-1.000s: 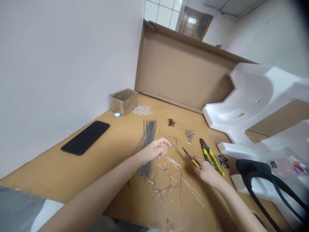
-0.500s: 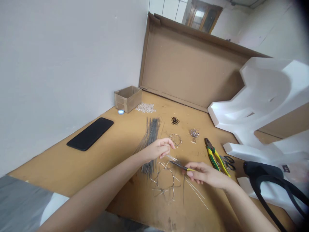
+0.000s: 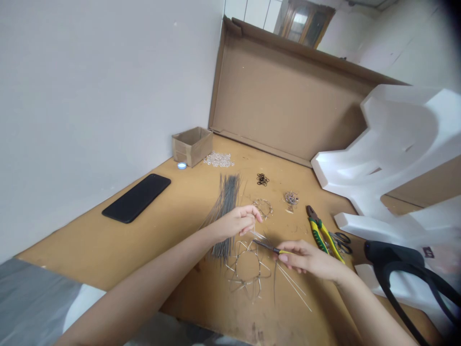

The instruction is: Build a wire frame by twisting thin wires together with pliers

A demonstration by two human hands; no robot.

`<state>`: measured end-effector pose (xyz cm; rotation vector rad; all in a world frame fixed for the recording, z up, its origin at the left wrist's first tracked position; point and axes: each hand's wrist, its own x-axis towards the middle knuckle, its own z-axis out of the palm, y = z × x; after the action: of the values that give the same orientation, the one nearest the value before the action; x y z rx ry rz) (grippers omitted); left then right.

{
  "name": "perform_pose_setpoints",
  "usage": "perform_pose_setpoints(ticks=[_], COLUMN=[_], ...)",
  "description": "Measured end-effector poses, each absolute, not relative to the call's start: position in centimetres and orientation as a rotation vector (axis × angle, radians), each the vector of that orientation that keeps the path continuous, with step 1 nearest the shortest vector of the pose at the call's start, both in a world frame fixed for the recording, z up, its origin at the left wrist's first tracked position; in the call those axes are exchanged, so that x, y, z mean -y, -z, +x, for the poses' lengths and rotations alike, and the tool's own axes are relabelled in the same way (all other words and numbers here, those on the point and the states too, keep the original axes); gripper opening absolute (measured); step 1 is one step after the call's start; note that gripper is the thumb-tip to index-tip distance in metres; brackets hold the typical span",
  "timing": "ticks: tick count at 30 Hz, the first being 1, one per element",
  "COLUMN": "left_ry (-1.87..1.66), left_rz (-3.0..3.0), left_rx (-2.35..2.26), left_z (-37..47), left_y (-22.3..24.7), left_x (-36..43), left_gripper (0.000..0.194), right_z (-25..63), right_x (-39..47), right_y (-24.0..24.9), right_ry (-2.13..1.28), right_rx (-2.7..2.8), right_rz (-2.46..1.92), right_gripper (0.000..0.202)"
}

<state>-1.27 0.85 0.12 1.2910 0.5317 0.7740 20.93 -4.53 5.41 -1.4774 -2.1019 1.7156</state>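
My left hand (image 3: 242, 222) is closed on thin silvery wires (image 3: 260, 235) that point toward the right. My right hand (image 3: 298, 257) grips small pliers with a yellow handle (image 3: 268, 245), and their dark tips lie at the wires. Just below on the table is a wire ring with pointed loops (image 3: 248, 267). A bundle of grey wires (image 3: 226, 211) lies partly under my left hand and forearm. Behind my hands sits a smaller wire ring (image 3: 262, 209). A few loose wires (image 3: 293, 283) lie below my right hand.
On the wooden table (image 3: 144, 240) are a black phone (image 3: 137, 198), a small cardboard box (image 3: 192, 146), clear beads (image 3: 219, 159), black rings (image 3: 262, 179), a beaded wire piece (image 3: 291, 197), yellow-green pliers (image 3: 322, 233) and scissors (image 3: 341, 242). White foam (image 3: 396, 139) and a black strap (image 3: 394, 259) stand right.
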Motion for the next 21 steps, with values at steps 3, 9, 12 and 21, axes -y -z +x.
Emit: perform_pose_setpoints(ticks=[3,9,12,21], left_ry=[-0.767,-0.774,-0.768,-0.821], left_rz=[1.292,1.286,1.288,1.416], left_rx=[-0.526,-0.537,-0.54,-0.603], left_z=[-1.28,-1.22,-1.22,-1.23], left_y=[-0.06,0.04,-0.06,-0.09], left_x=[-0.85,-0.9,-0.88,-0.57], left_gripper=[0.01,0.01,0.01,0.011], right_z=[20.88,20.83,20.76,20.65], right_x=[4.58,4.68,4.73,4.68], right_y=[-5.53,-5.59,-5.6,-5.6], right_ry=[-1.708,-1.67,-1.652,-1.434], right_rx=[2.105,2.126,2.135,2.267], right_rz=[-1.475,-1.485,-1.475,-1.496], right_gripper=[0.037,0.038,0.037,0.032])
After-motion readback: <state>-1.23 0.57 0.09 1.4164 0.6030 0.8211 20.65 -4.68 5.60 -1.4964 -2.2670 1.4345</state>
